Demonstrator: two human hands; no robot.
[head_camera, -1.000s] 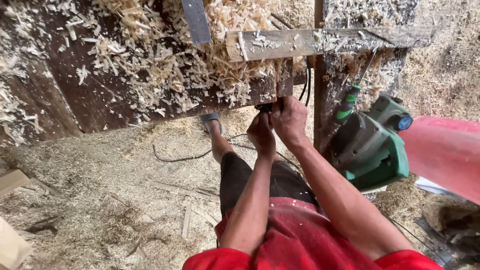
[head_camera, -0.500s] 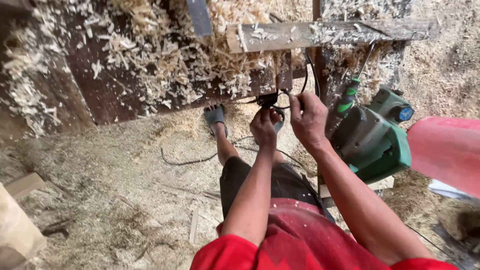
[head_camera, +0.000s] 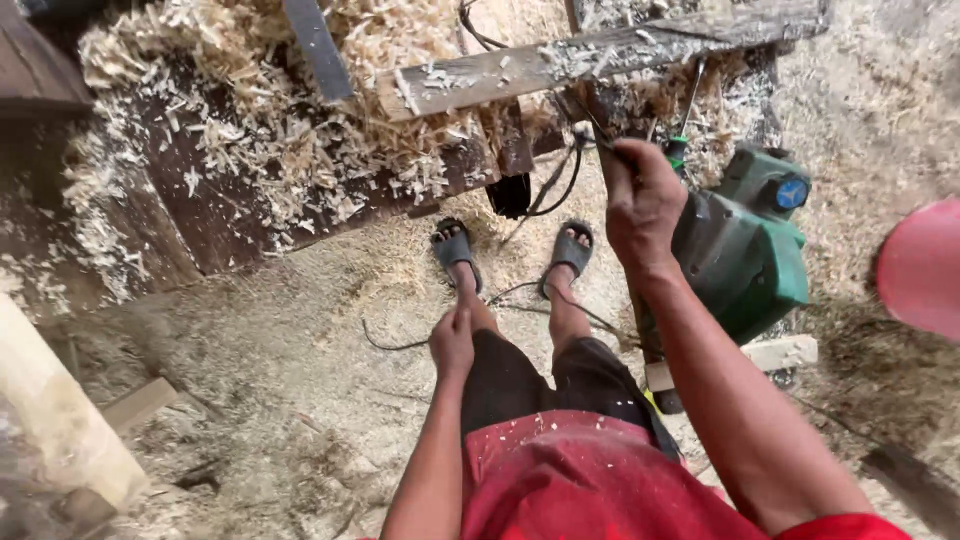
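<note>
One dark workbench (head_camera: 230, 210), heaped with pale shavings, fills the upper left of the frame; a rough plank (head_camera: 560, 62) lies across its top edge. At centre right stands a green power tool (head_camera: 745, 250). The right hand (head_camera: 640, 200) is closed around a black cord (head_camera: 560, 180) at upper centre; freeing it looks like the step in hand, calling next for a steady pull. The left hand (head_camera: 452, 340) hangs low, fingers loosely curled, holding nothing
</note>
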